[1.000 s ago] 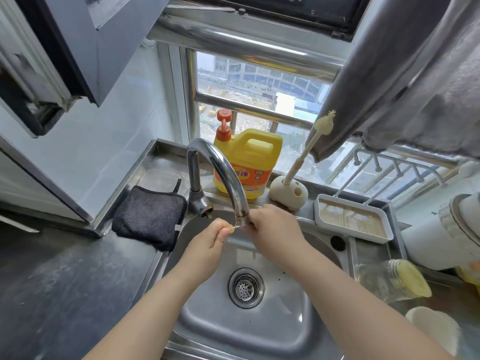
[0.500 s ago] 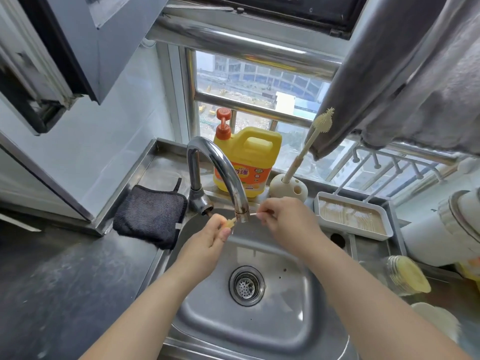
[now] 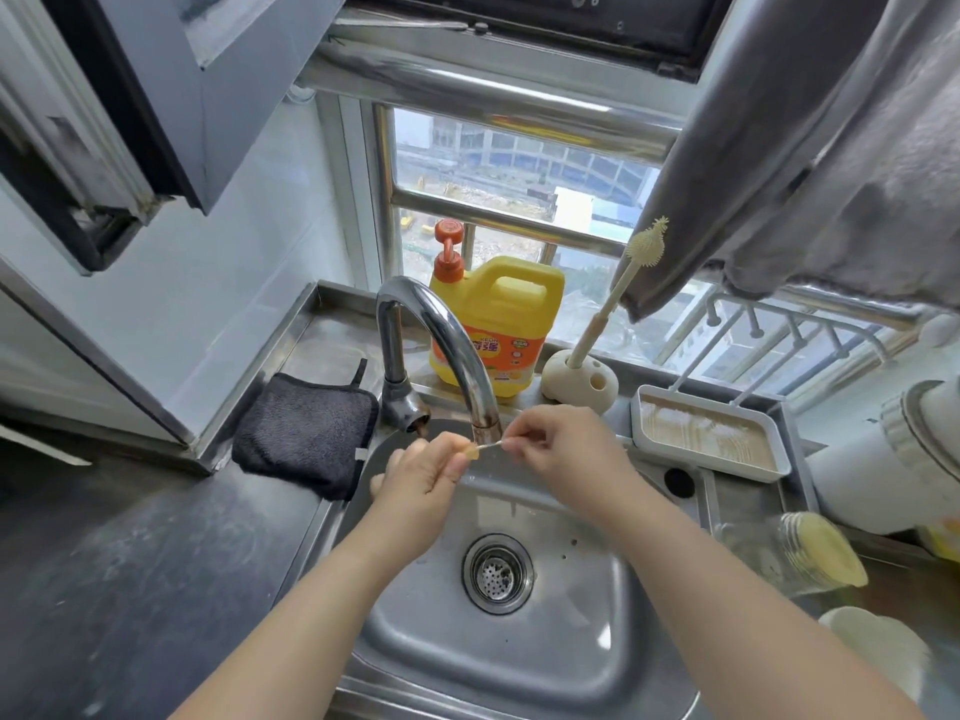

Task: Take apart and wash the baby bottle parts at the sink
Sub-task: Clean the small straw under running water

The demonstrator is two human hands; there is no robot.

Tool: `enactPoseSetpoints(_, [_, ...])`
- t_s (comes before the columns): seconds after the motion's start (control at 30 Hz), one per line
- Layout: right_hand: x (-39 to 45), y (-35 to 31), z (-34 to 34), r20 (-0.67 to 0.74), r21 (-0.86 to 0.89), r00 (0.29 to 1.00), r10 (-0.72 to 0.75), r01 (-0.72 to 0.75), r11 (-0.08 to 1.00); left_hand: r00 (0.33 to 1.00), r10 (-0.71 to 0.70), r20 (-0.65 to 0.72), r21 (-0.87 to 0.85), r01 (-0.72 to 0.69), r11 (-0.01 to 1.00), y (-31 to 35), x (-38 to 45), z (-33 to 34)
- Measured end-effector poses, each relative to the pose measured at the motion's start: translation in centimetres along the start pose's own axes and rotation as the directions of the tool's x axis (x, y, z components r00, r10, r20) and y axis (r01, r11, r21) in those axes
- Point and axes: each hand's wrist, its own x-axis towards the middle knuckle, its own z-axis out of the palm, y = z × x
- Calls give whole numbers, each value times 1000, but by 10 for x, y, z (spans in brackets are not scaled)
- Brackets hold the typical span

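Far left of your hands, a black cloth (image 3: pixel 306 433) lies on the counter beside the sink (image 3: pixel 519 662). Tap (image 3: pixel 441 345) arches over from behind, spout ending just above and between your hands; yellow soap jug (image 3: pixel 498 324) stands behind it.

Your left hand (image 3: pixel 421 475) is curled, thumb and fingers pinching a small yellowish part (image 3: pixel 471 452), prob. silicone, right under the spout. From it a thin clear straw (image 3: pixel 491 446) runs to your right hand (image 3: pixel 558 446), which pinches the other end. So both hands are clamped on the same piece, close together w/ only a short gap. Can't tell if water is running.

Key relation: the straw's long axis lies roughly left-right, nearly level, spanning hand to hand, directly below the spout and above the basin. Neither hand is nearer, each has an end. If you're pulling the two apart, I'd judge the pull goes along that axis, hands moving outward; keep it over the basin so a dropped bit lands there, though it's small enough to worry about the drain (image 3: pixel 497 573) below.

Right of your hands: brush (image 3: pixel 613 298) in its holder, a drying tray (image 3: pixel 706 439), then the bottle (image 3: pixel 779 553) lying on its side on the counter, well apart from you.
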Motion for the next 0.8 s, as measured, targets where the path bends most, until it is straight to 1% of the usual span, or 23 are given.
enactPoseSetpoints(0.07, [1, 2, -2, -24, 18, 1000, 4, -4, 1000, 999, 31, -17, -59, -32, 998, -2, 2, -1])
enactPoseSetpoints(0.1, [0, -1, 1, -7, 6, 1000, -11, 11, 1000, 999, 40, -16, -72, -41, 997, -1, 3, 0])
enactPoseSetpoints(0.17, [-4, -7, 9, 31, -41, 998, -47, 48, 998, 999, 39, 14, -43, -38, 998, 0, 2, 4])
enactPoseSetpoints(0.23, [-5, -4, 6, 37, -28, 999, -32, 33, 999, 999, 39, 22, -37, -38, 999, -7, 2, 3])
enactPoseSetpoints(0.3, [-1, 4, -2, -12, 52, 1000, 8, -8, 999, 999, 34, 3, -130, -33, 991, -13, 3, -2])
enactPoseSetpoints(0.37, [-1, 3, -3, -26, 46, 1000, 4, -3, 999, 999, 40, 19, -207, -35, 978, -9, 4, -2])
enactPoseSetpoints(0.47, [-5, -4, 9, 37, -85, 998, -45, 48, 995, 994, 80, 70, -197, -65, 978, -2, 2, 3])
enactPoseSetpoints(0.5, [-6, -3, 8, 36, -93, 999, -32, 35, 995, 994, 81, 72, -202, -65, 977, -2, 1, 2])
enactPoseSetpoints(0.6, [-1, 10, -3, -32, 2, 998, 50, -50, 999, 999, 37, 28, -182, -31, 983, -4, 0, -3])
enactPoseSetpoints(0.7, [-3, 7, -2, -38, -60, 999, 17, -19, 998, 998, -4, 62, -128, 12, 992, -2, -2, 0])
enactPoseSetpoints(0.77, [-6, 6, 0, -18, -95, 1000, -4, 2, 995, 994, 0, 114, -135, 16, 991, -2, -4, 2])
enactPoseSetpoints(0.8, [-6, 9, -3, -8, -94, 1000, 14, -15, 996, 992, 3, 123, -148, 15, 989, -3, -6, 1])
